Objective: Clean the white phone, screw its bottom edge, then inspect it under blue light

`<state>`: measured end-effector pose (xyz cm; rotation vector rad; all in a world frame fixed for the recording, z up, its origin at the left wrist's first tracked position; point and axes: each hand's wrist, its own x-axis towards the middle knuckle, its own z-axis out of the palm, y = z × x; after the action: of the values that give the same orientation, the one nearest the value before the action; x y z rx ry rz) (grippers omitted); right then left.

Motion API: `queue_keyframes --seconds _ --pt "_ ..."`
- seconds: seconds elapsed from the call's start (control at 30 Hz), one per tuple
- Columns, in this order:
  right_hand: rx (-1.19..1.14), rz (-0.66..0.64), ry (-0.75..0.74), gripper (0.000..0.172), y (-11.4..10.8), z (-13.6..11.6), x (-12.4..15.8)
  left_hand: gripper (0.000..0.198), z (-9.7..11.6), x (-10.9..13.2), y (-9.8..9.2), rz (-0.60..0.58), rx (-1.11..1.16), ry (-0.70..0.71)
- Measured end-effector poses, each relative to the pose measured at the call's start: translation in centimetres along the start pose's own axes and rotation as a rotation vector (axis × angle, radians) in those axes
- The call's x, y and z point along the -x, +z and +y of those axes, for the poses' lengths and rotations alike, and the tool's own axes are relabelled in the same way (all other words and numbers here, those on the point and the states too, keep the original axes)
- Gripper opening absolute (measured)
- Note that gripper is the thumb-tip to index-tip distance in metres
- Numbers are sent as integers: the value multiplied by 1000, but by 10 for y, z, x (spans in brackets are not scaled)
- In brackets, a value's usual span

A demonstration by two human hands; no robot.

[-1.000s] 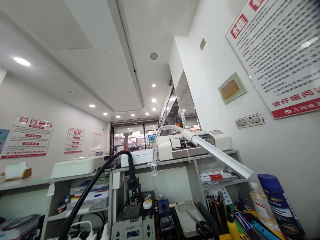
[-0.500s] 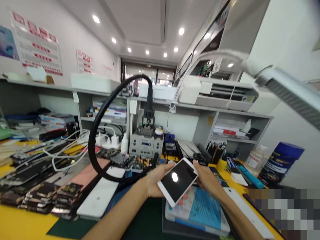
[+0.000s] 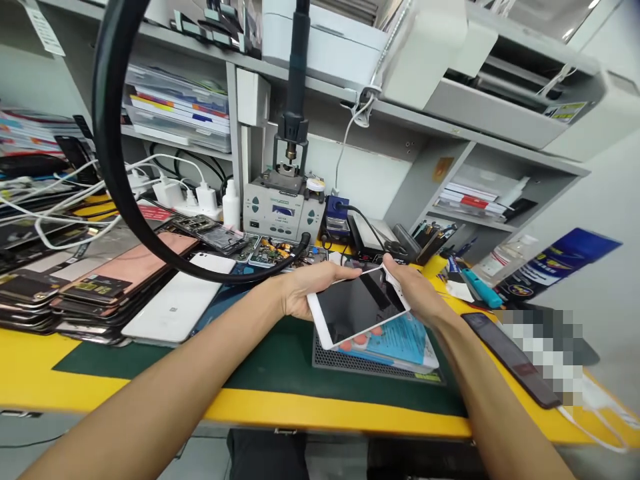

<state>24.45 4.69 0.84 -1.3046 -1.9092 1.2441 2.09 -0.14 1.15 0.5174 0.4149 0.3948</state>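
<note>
Both my hands hold a white smartphone (image 3: pixel 356 305) with a dark screen, a little above a blue sheet (image 3: pixel 400 337) on a black perforated pad (image 3: pixel 350 363). My left hand (image 3: pixel 305 287) grips its left end from beneath, fingers curled under it. My right hand (image 3: pixel 417 290) pinches its upper right corner. The phone is tilted, screen up. A green mat (image 3: pixel 270 353) on the yellow bench (image 3: pixel 30 360) lies under them.
A grey rework station (image 3: pixel 283 210) with a thick black hose (image 3: pixel 107 133) stands behind. At the left lie stacked phones and a white phone back (image 3: pixel 177 303), chargers and white cables (image 3: pixel 75 207). At the right sit a black phone (image 3: pixel 510 360), tools, bottles and a blue can (image 3: pixel 550 263). Shelves rise above.
The view has swung down from the ceiling and wall to the bench. My hands with the phone came into view and now sit lower and nearer the pad.
</note>
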Motion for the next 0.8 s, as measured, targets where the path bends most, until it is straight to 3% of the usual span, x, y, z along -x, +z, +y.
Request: queue_keyframes --seconds 0.17,0.33,0.4,0.5,0.7,0.8 --pt "7 -86 6 66 2 -8 7 47 4 6 -5 -18 -92 146" --pt "23 -7 -35 59 3 -12 7 47 -7 0 8 -47 -50 -22" --pt "32 9 -55 57 5 -13 8 42 -8 1 12 -1 -3 -49" --pt "55 -23 -56 60 8 -15 10 40 -5 6 14 64 23 21" --pt "40 -51 -20 64 4 -15 12 47 1 5 9 12 -68 83" --pt "8 -22 -36 67 2 -11 9 46 6 9 6 80 -35 226"
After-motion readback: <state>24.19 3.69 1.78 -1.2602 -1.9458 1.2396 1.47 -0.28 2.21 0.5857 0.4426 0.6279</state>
